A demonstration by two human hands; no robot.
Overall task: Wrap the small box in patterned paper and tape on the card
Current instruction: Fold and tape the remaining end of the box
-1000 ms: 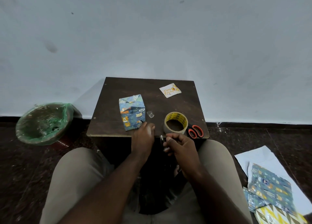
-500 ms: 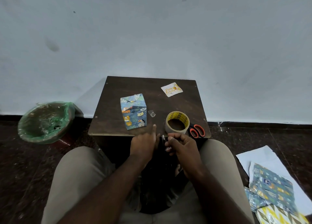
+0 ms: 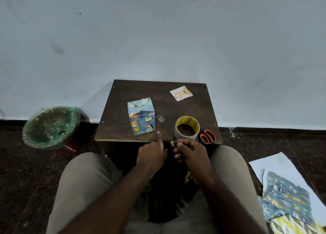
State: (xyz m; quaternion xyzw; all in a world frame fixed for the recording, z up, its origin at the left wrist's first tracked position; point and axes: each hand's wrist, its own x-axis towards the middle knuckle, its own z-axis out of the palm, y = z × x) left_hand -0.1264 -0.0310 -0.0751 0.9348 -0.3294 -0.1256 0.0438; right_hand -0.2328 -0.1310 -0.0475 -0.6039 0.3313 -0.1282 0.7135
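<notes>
The small box [image 3: 142,118], wrapped in blue animal-print paper, lies on the dark wooden table [image 3: 158,92] left of centre. A white birthday card [image 3: 181,93] lies at the table's far right. My left hand [image 3: 152,153] is at the table's front edge, its index finger straight and pointing up just below the box's near right corner, not touching the box. My right hand [image 3: 191,151] pinches a short clear tape strip [image 3: 172,145] between the two hands. The tape roll [image 3: 187,127] stands just beyond my right hand.
Orange-handled scissors [image 3: 208,136] lie at the table's near right corner. A small clear tape scrap [image 3: 160,118] lies between box and roll. A green-lined waste bin [image 3: 51,127] stands on the floor at left. Patterned paper sheets [image 3: 285,196] lie on the floor at right.
My left hand has drawn back from the box's near corner to the table edge, leaving one finger pointing up. My right hand stays put with the tape strip.
</notes>
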